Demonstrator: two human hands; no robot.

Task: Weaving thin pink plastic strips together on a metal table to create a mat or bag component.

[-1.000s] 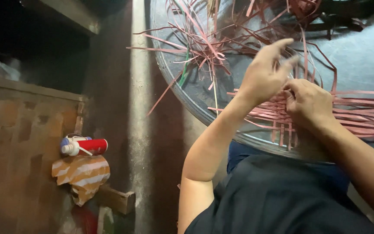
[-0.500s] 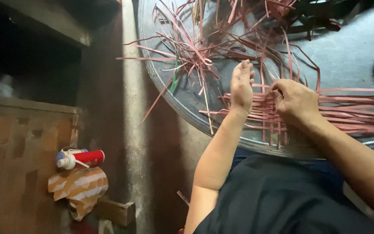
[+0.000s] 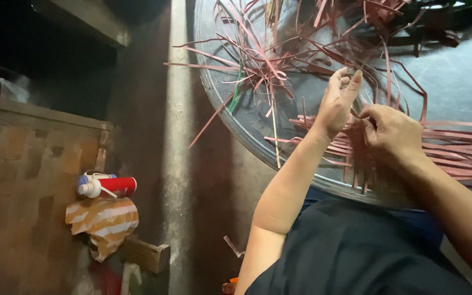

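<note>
Your left hand (image 3: 338, 104) is raised, fingers pinched on a thin reddish-brown flat strip (image 3: 375, 90) that arcs up and right. Your right hand (image 3: 391, 134) is closed, pressing on the woven mat of reddish-brown strips (image 3: 443, 150), whose long strips run left-right on the round grey tray surface (image 3: 230, 117). Loose strips (image 3: 263, 60) fan out beyond. Red-and-white tube (image 3: 107, 186) lies far left.

Bare forearms, no sleeves visible; black top, blue beneath.
</note>
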